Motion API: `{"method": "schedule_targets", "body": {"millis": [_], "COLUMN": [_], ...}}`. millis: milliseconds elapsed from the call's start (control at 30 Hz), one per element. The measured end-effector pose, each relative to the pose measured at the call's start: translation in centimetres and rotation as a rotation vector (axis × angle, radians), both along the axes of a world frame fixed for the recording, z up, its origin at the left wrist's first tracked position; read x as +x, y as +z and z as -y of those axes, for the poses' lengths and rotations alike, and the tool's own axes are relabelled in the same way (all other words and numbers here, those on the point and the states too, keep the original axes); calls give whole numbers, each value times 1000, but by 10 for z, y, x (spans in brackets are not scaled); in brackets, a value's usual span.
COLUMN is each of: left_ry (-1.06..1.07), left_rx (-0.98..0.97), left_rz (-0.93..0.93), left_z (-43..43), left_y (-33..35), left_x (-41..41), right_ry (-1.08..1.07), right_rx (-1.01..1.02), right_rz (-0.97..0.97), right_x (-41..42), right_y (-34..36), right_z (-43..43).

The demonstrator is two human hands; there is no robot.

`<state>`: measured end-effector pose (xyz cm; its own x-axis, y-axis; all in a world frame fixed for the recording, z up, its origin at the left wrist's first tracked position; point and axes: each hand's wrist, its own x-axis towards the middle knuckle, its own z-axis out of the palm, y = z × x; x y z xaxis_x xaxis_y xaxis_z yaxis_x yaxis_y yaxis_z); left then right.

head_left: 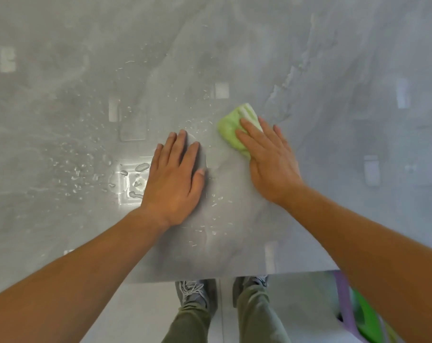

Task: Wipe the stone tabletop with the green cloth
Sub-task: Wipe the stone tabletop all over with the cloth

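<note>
The desk is a smooth, shiny slab of grey stone with pale cloudy streaks running across it. Small water drops sit on its left half, and a few more lie between the two arms near the front edge. Bright square lights shine back from the wet surface. The green cloth is soft and fuzzy, folded into a thick little pad, and it lies on the stone right of the middle. The right hand presses down flat on the cloth with its fingers spread wide, so this grip is open and only pushes on the cloth without closing around it. The hand covers the near part of the cloth. The left hand lies flat on the bare stone just beside it, fingers straight, grip open and holding nothing. Below the front edge of the desk are two grey laced shoes and olive trousers on a pale floor. Something purple and green pokes out at the bottom right, partly hidden by the right arm.
</note>
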<state>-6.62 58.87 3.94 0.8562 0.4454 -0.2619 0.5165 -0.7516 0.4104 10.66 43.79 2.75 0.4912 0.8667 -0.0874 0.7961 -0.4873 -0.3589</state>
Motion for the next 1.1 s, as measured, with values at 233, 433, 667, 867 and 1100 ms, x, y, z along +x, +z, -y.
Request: {"method": "schedule_targets", "body": {"millis": [233,433,667,867,1100], "left_ry": [-91,-148,-100,-97,-9], "left_rx": [40,38,52,57,30], "left_rz": [7,-17,-20,-26,-42], "left_z": [19,46,54,54,83], "left_y": [1,-1,-1,4,9], "left_x": [-17,-34,-36,-42,-85], "right_ry": [206,-265,-8,-463,5], "right_rx": [-25,0,-18,-1,-29], "right_rz": [21,4,18,-37,-53], "right_x": [-79,-2,-84,-35,-132], "right_y": [1,3,-1,4,5], "right_z": [72,86,115,156,115]}}
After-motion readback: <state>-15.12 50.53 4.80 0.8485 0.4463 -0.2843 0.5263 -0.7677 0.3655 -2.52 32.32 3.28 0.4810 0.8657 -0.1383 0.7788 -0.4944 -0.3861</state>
